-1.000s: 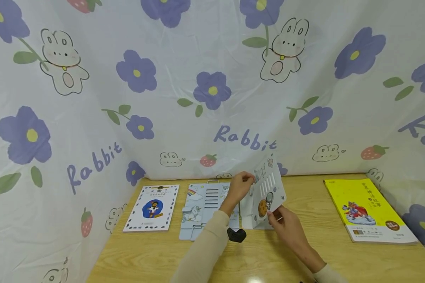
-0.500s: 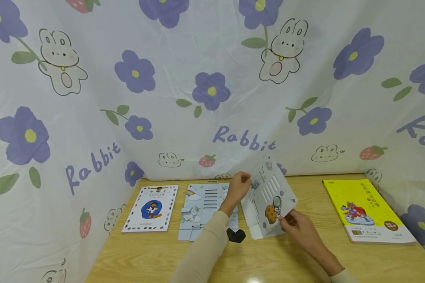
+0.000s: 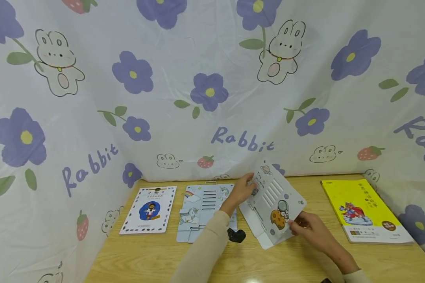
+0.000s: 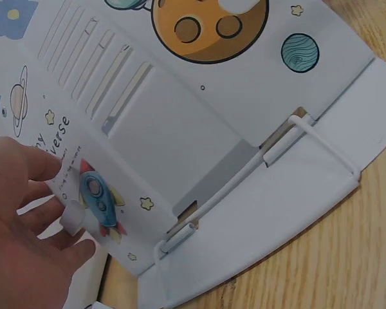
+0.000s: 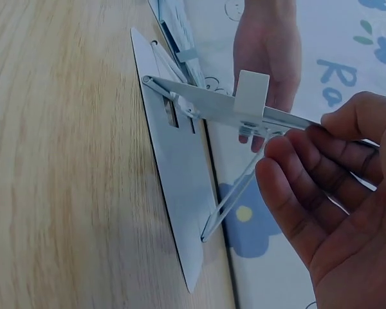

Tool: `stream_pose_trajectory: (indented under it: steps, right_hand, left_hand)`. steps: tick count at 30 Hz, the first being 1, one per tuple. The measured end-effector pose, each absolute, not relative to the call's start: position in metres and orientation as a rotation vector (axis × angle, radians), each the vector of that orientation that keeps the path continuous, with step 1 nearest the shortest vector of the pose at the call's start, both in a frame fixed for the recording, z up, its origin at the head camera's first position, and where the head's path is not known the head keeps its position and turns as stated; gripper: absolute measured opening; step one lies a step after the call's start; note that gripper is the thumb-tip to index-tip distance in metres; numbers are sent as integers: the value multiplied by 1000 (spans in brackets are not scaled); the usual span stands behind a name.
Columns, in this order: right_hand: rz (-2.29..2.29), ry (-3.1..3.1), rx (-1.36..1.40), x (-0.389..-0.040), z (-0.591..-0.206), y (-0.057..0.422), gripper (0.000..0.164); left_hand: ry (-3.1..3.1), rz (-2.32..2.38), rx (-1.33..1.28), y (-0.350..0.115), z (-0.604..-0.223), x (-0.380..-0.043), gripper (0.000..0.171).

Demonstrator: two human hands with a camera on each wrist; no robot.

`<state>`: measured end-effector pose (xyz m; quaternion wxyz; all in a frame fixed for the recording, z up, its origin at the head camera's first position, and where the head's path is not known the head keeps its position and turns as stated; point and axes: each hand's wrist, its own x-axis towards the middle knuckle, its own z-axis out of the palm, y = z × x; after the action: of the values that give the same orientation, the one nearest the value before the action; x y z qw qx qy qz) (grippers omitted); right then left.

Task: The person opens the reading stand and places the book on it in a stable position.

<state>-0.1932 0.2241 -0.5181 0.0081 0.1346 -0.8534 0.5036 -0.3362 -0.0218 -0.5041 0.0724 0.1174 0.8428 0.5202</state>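
A white metal book stand (image 3: 269,200), printed with a rocket, planets and an astronaut, stands tilted on the table with its panel raised from the base. In the right wrist view its wire legs (image 5: 235,193) join the base plate (image 5: 174,167). My right hand (image 3: 313,232) pinches the panel's right edge between thumb and index finger, the other fingers curling behind it. On the opposite edge, my left hand (image 3: 240,192) holds with loosely curled fingers. Beside those fingers a small white tab (image 4: 72,217) shows in the left wrist view. A wire page holder (image 4: 225,180) crosses the lower ledge.
A blue unicorn book stand (image 3: 209,206) lies just left, partly behind my left sleeve. Further left is a white picture book (image 3: 148,210); a yellow book (image 3: 364,208) lies at right. A black object (image 3: 236,235) shows by my left sleeve. Printed cloth (image 3: 177,129) hangs behind the wooden table (image 3: 138,263).
The white book stand has turned, its lower end swinging toward me and its panel facing up more. My right hand has moved right and nearer with its edge; my left stays at the far edge.
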Motion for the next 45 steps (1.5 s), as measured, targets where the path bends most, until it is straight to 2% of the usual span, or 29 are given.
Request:
stream_pose_trajectory:
  steps: [7, 15, 24, 33, 45]
  right_hand:
    - [1523, -2682, 388, -195, -519, 228, 19]
    - [1397, -2653, 287, -201, -522, 235, 15]
    - [1326, -2655, 188, -213, -521, 242, 21]
    - [1161, -2627, 91, -229, -517, 252, 13]
    - [1080, -2667, 28, -253, -511, 262, 25]
  left_hand:
    - [2550, 1556, 339, -25, -506, -335, 48]
    - [2531, 1571, 332, -26, -505, -334, 45]
    - [2579, 1611, 292, -29, -508, -336, 42]
    - [2628, 1654, 267, -30, -510, -336, 36]
    - [2703, 1687, 186, -29, -515, -337, 28]
